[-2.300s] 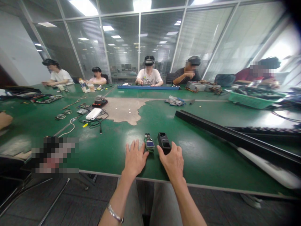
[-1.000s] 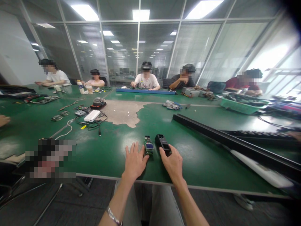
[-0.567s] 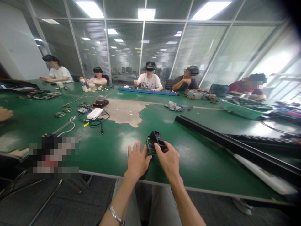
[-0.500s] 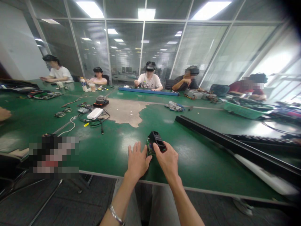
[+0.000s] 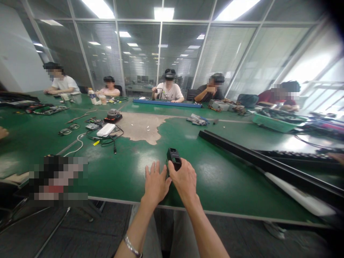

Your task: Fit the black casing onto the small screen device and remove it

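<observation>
In my right hand (image 5: 185, 178) is a black box-shaped plastic housing (image 5: 173, 156) with openings in its top face, gripped between thumb and fingers. A thin strip of green circuit board (image 5: 167, 170) shows along the housing's left side; most of it is hidden. My left hand (image 5: 156, 182) lies flat on the green table (image 5: 129, 175), fingers spread, just left of the housing. Its thumb is close to the right thumb, and whether it touches the housing I cannot tell.
Right of my hands lies a long black rail (image 5: 242, 156), with a white strip (image 5: 292, 193) beside it. A white box (image 5: 106, 130) with cables sits ahead left, near eyeglasses (image 5: 69, 129). Several people sit across the table; a green basket (image 5: 276, 123) stands far right.
My right hand has moved left with the housing, which has turned more upright in view. Less of the green board shows. My left hand has stayed nearly still.
</observation>
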The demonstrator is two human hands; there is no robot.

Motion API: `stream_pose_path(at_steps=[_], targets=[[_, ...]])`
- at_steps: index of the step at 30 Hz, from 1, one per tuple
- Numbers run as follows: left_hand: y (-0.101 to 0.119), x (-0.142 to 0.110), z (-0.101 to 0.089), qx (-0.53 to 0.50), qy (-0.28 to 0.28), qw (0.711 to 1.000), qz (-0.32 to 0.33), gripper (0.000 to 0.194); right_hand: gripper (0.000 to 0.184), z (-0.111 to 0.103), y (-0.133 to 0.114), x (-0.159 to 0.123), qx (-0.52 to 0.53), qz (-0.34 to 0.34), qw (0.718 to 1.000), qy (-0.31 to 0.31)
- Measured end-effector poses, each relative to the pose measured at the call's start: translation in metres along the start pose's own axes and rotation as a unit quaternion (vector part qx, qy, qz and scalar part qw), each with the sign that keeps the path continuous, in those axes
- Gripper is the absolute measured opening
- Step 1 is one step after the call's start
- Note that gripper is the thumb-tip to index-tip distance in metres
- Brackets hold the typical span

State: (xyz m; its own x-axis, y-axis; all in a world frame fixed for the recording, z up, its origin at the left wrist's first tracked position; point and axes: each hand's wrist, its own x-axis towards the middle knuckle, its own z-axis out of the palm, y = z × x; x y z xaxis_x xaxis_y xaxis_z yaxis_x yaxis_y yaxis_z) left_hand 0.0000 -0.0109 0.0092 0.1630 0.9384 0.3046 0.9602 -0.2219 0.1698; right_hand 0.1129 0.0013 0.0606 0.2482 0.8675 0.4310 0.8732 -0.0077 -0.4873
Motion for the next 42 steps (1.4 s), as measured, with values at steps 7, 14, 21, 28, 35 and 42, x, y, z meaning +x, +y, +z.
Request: stream_pose_path(at_steps=[7,14,21,28,35,42], targets=[[0.000,0.001,-0.003,0.001,-0.029,1.000,0.000,0.054,0.034,0.003,-0.002,-0.008,-0.021,0.010,0.999,-0.031],[-0.001,0.001,0.001,0.002,-0.030,1.000,0.005,0.053,0.048,0.012,0.006,-0.019,-0.052,0.012,0.998,-0.042],[0.000,0.002,0.000,0.001,-0.032,0.999,-0.001,0.052,0.044,0.014,0.007,-0.019,-0.057,0.011,0.998,-0.033],[0.000,0.003,0.003,0.010,-0.032,0.999,0.005,0.053,0.041,0.018,0.008,-0.022,-0.054,0.032,0.998,-0.030],[0.001,0.002,0.002,0.018,-0.034,0.999,0.003,0.055,0.042,0.020,0.009,-0.022,-0.056,0.035,0.997,-0.027],[0.000,0.003,0.002,0.016,-0.036,0.999,0.003,0.054,0.044,0.021,0.010,-0.022,-0.081,0.035,0.996,-0.034]])
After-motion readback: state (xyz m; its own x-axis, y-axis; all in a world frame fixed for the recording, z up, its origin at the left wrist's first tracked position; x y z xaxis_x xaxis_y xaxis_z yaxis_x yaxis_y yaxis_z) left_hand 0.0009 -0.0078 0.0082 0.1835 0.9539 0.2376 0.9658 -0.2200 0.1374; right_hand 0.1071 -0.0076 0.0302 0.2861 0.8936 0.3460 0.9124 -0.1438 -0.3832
